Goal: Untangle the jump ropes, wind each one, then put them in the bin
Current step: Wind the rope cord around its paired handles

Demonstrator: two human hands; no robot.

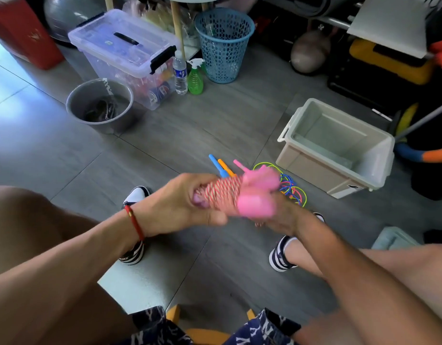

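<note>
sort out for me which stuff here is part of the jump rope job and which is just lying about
Part of the job:
- red-and-white rope with pink handles, gripped by left hand and right hand
- tangled ropes on the floor
- beige bin, open

Just lying about:
- blue basket
- lidded clear box
- grey bucket
- water bottle
- green spray bottle

A: What is the floor like?
B: Large grey floor tiles (pixel 202 125) with thin seams, and pale light glaring across the left of the frame.

A: And along the top?
B: A lidded clear storage box (pixel 122 48) upper left, a blue mesh wastebasket (pixel 223 46) at top centre, beside a wooden table leg (pixel 177 28). A red cabinet (pixel 23 31) fills the corner.
</note>
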